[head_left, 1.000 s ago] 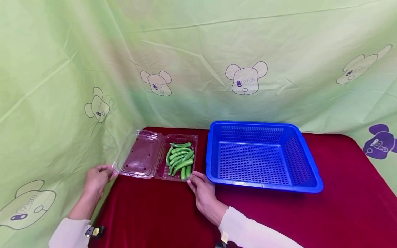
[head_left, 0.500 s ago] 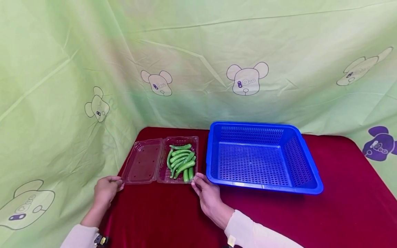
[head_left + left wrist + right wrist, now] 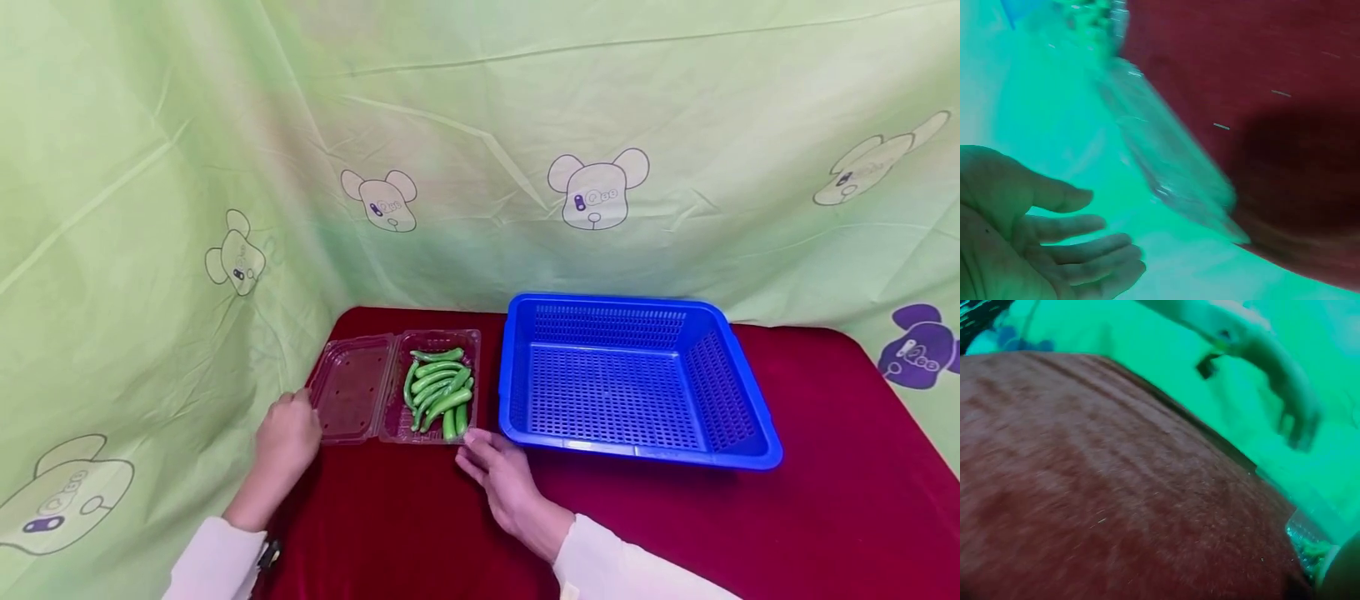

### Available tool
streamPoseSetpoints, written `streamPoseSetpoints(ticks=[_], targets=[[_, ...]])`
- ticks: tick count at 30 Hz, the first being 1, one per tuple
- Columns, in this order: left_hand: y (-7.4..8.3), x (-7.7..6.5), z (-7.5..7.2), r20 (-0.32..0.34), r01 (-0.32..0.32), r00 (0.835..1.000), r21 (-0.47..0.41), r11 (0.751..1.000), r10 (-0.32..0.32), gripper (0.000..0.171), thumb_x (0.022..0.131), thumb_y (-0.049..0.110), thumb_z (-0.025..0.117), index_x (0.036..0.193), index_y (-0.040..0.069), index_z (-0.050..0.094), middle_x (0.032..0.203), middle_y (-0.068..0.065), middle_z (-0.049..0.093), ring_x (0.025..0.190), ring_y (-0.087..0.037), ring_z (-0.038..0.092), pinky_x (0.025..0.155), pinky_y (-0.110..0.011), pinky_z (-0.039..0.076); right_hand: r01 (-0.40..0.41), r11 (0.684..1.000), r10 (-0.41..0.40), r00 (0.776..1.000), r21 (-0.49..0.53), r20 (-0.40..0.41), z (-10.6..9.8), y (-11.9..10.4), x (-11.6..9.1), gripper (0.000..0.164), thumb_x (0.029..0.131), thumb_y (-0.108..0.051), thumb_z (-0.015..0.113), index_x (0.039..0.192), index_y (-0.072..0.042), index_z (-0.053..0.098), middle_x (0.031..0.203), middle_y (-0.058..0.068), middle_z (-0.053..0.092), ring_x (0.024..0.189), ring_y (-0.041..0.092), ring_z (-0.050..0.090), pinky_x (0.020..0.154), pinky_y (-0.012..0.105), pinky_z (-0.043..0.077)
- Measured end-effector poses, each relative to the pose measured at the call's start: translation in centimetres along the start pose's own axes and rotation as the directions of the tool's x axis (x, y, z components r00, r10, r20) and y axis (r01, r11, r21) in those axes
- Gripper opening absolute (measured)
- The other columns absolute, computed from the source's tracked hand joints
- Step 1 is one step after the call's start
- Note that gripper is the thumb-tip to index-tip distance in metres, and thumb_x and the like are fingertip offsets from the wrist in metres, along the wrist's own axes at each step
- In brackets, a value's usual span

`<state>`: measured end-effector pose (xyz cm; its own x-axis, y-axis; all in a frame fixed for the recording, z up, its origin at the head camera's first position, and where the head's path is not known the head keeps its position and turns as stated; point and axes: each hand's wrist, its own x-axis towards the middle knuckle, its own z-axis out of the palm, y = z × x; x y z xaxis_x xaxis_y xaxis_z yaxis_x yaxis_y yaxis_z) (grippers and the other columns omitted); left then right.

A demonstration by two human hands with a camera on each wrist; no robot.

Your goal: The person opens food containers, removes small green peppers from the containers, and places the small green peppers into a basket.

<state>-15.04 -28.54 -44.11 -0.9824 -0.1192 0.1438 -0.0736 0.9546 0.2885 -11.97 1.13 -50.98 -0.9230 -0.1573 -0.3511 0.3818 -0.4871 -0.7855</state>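
A clear plastic clamshell box (image 3: 352, 390) lies unfolded on the table, its lid flat on the left. Several green peppers (image 3: 447, 400) lie in its right half. My left hand (image 3: 288, 437) is over the lid's left edge in the head view. The left wrist view shows that hand (image 3: 1054, 237) with loosely bent fingers and nothing held, a gap between it and the blurred lid (image 3: 1166, 150). My right hand (image 3: 506, 483) has relaxed fingers, their tips right at the box's near right corner. In the right wrist view this hand is mostly cut off.
A blue perforated plastic basket (image 3: 615, 450) stands right of the box, its left rim close to it. A dark red cloth (image 3: 390, 517) covers the table. Green printed curtains (image 3: 480, 250) hang behind and at the left, close to the table's left edge.
The box slid slightly toward me and its raised lid came down flat. My left hand let go of the lid's corner and moved right and up. My right hand's fingers loosened at the corner.
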Motion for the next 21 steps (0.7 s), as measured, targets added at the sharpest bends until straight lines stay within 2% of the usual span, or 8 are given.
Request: streamPoseSetpoints(ticks=[4, 8, 11, 14, 16, 18, 19, 21], targets=[[3.6, 1.9, 0.1, -0.159, -0.181, 0.973, -0.091, 0.979, 0.165, 0.032, 0.094, -0.004, 0.060, 0.125, -0.012, 0.062, 0.119, -0.033, 0.065, 0.108, -0.051, 0.063, 0.092, -0.061, 0.054, 0.008, 0.964, 0.040, 0.984, -0.266, 0.176, -1.1, -1.4, -2.4, 0.038, 0.095, -0.004, 0.063, 0.126, 0.011, 0.049, 0.109, 0.011, 0.063, 0.095, 0.015, 0.066, 0.095, 0.040, 0.060], [6.7, 4.6, 1.0, -0.234, -0.403, 0.899, -0.113, 0.908, 0.370, 0.024, 0.093, -0.008, 0.061, 0.116, -0.006, 0.069, 0.114, -0.026, 0.072, 0.107, -0.043, 0.068, 0.094, -0.053, 0.057, 0.207, 0.801, 0.040, 0.918, -0.562, 0.396, -2.7, -4.8, -5.0, 0.030, 0.091, -0.003, 0.064, 0.118, 0.007, 0.057, 0.111, 0.021, 0.065, 0.091, 0.010, 0.067, 0.083, 0.027, 0.059], [8.6, 6.6, 2.0, -0.193, -0.522, 0.843, -0.072, 0.850, 0.502, 0.024, 0.093, -0.010, 0.060, 0.113, -0.004, 0.071, 0.110, -0.023, 0.074, 0.104, -0.040, 0.070, 0.092, -0.049, 0.059, 0.443, 0.585, -0.043, 0.854, -0.680, 0.519, -4.7, -8.4, -6.1, 0.017, 0.093, -0.006, 0.065, 0.110, -0.004, 0.065, 0.104, 0.010, 0.070, 0.087, 0.003, 0.067, 0.076, 0.021, 0.057], [10.1, 8.5, 3.2, -0.093, -0.584, 0.809, -0.010, 0.812, 0.581, 0.027, 0.088, -0.014, 0.061, 0.111, -0.004, 0.071, 0.106, -0.020, 0.073, 0.101, -0.037, 0.070, 0.089, -0.046, 0.060, 0.605, 0.270, -0.212, 0.796, -0.749, 0.567, -7.2, -12.6, -6.1, 0.013, 0.092, -0.008, 0.070, 0.104, -0.013, 0.067, 0.097, -0.001, 0.070, 0.085, 0.003, 0.066, 0.074, 0.025, 0.059], [10.7, 9.5, 4.0, -0.014, -0.603, 0.798, 0.016, 0.798, 0.603, 0.029, 0.084, -0.016, 0.063, 0.109, -0.003, 0.071, 0.103, -0.018, 0.072, 0.099, -0.036, 0.070, 0.086, -0.044, 0.060, 0.584, 0.023, -0.325, 0.772, -0.811, 0.547, -9.0, -15.6, -5.7, 0.014, 0.091, -0.009, 0.072, 0.103, -0.015, 0.068, 0.098, -0.002, 0.068, 0.087, 0.009, 0.067, 0.076, 0.032, 0.059], [10.9, 10.3, 4.8, 0.063, -0.607, 0.794, 0.043, 0.793, 0.605, 0.030, 0.081, -0.018, 0.062, 0.104, -0.002, 0.071, 0.098, -0.016, 0.071, 0.095, -0.034, 0.070, 0.082, -0.044, 0.060, 0.482, -0.165, -0.422, 0.754, -0.861, 0.503, -11.2, -18.5, -4.9, 0.015, 0.089, -0.010, 0.073, 0.104, -0.011, 0.068, 0.099, 0.004, 0.068, 0.091, 0.018, 0.067, 0.080, 0.040, 0.059], [10.9, 10.6, 5.2, 0.100, -0.608, 0.793, 0.058, 0.792, 0.602, 0.029, 0.080, -0.018, 0.061, 0.102, -0.001, 0.071, 0.096, -0.015, 0.070, 0.093, -0.034, 0.070, 0.079, -0.044, 0.060, 0.413, -0.228, -0.455, 0.756, -0.882, 0.471, -12.4, -19.9, -4.5, 0.018, 0.089, -0.012, 0.073, 0.105, -0.007, 0.068, 0.101, 0.008, 0.068, 0.094, 0.024, 0.067, 0.082, 0.045, 0.058], [10.6, 10.9, 6.0, 0.162, -0.608, 0.790, 0.084, 0.789, 0.591, 0.026, 0.081, -0.018, 0.060, 0.096, 0.000, 0.072, 0.092, -0.013, 0.069, 0.088, -0.033, 0.070, 0.074, -0.044, 0.060, 0.282, -0.296, -0.494, 0.772, -0.912, 0.400, -15.0, -22.5, -3.5, 0.028, 0.090, -0.014, 0.073, 0.111, 0.003, 0.065, 0.105, 0.020, 0.066, 0.099, 0.037, 0.064, 0.085, 0.055, 0.054]])
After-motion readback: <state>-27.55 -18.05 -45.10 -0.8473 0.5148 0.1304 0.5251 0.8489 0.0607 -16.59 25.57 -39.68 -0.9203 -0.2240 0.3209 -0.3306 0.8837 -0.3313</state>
